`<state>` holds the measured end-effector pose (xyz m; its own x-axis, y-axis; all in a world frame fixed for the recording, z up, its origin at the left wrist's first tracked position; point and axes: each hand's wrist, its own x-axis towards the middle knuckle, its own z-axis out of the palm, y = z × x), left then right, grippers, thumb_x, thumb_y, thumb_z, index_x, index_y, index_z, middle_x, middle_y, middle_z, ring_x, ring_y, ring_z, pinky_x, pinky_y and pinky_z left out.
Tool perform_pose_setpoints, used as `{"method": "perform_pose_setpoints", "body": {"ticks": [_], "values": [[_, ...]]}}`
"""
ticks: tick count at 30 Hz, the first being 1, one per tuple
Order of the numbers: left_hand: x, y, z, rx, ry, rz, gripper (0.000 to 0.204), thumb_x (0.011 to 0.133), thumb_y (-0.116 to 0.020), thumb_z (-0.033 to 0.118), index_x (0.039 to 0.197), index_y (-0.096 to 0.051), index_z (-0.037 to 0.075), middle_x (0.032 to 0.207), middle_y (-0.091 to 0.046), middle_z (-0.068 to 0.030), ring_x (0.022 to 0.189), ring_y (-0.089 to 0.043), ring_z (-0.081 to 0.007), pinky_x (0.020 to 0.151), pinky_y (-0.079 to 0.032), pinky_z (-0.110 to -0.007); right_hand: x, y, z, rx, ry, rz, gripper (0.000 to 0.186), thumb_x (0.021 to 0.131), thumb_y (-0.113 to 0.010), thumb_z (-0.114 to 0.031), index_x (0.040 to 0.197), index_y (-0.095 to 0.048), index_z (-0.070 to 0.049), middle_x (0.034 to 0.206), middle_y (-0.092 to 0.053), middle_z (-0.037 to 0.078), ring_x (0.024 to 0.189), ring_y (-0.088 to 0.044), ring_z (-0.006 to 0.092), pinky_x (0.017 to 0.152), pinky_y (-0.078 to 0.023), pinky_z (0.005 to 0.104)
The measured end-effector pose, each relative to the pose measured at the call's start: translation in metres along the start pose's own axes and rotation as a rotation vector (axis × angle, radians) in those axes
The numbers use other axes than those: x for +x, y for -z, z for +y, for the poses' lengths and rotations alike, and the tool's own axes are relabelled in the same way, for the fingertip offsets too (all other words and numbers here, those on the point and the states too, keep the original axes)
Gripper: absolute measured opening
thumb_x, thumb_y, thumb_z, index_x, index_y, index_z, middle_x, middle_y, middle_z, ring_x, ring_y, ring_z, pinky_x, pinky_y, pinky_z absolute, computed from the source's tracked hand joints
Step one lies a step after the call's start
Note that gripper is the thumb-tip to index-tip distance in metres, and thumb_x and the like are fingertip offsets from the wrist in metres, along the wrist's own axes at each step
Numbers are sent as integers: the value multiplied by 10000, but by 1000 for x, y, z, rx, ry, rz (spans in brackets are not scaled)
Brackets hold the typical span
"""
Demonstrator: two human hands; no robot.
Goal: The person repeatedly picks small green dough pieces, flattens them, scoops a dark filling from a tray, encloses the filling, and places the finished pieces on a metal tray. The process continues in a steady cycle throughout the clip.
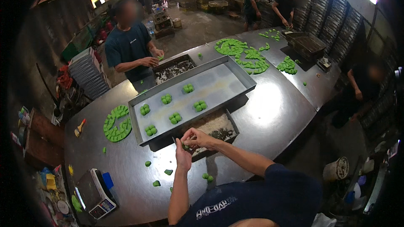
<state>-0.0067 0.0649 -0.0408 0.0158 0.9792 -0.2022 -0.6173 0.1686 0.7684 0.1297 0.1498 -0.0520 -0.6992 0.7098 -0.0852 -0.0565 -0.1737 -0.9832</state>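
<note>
In front of me, my left hand (pixel 183 158) and my right hand (pixel 199 139) meet over the near edge of a long metal tray (pixel 189 104). Between their fingers is a small piece of green dough (pixel 185 146), mostly covered. My left fingers curl round it and my right fingertips pinch it from above. A thin grey sliver shows at my left fingertips; its kind is unclear. Several clusters of green dough balls (pixel 175 118) sit in two rows inside the tray. Below my hands, a dark tray of whitish crumbs (pixel 214 127) is partly hidden under the long tray.
Loose dough pieces (pixel 168 172) lie nearby on the steel table (pixel 269 134). A ring of cut dough (pixel 118 124), a brush (pixel 80 128) and a scale (pixel 96 193) are leftward. More dough pieces (pixel 248 56) lie far right. A co-worker (pixel 130 46) handles dough across the table.
</note>
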Motion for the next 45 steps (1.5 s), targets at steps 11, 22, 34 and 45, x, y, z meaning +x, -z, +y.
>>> {"method": "perform_pose_setpoints", "body": {"ticks": [11, 22, 34, 45], "values": [[-65, -11, -1, 160, -208, 165, 390, 1085, -455, 372, 1325, -556, 82, 1203, -602, -36, 1007, -589, -121, 877, -479, -265, -49, -68, -8, -140, 248, 299, 224, 948, -716, -180, 1118, -685, -38, 888, -625, 25, 777, -585, 98, 667, -492, 250], [-96, -7, 2, 700, -292, 437, 877, 1032, -121, 675, 866, -690, 28, 741, -641, -65, 706, -562, -177, 670, -454, -342, -46, -68, -38, -269, 216, -71, 263, 924, -749, -201, 938, -555, -24, 980, -564, 82, 729, -619, 160, 619, -572, 311], [-143, 18, -67, 96, 319, 203, 954, 947, -131, 794, 1340, -547, 31, 1075, -694, -125, 776, -730, -213, 635, -610, -293, -129, -66, 36, -642, 201, -251, 355, 930, -699, -159, 1259, -635, -42, 1200, -574, 123, 1077, -593, 245, 926, -520, 345], [-219, 120, -98, 415, 322, 410, 565, 1043, -474, 464, 1415, -470, 39, 1241, -615, -118, 978, -614, -172, 818, -521, -312, -154, -55, 141, -1313, -270, -125, 717, 890, -723, -443, 1436, -489, -40, 1368, -456, 236, 1270, -474, 398, 1011, -457, 473]]}}
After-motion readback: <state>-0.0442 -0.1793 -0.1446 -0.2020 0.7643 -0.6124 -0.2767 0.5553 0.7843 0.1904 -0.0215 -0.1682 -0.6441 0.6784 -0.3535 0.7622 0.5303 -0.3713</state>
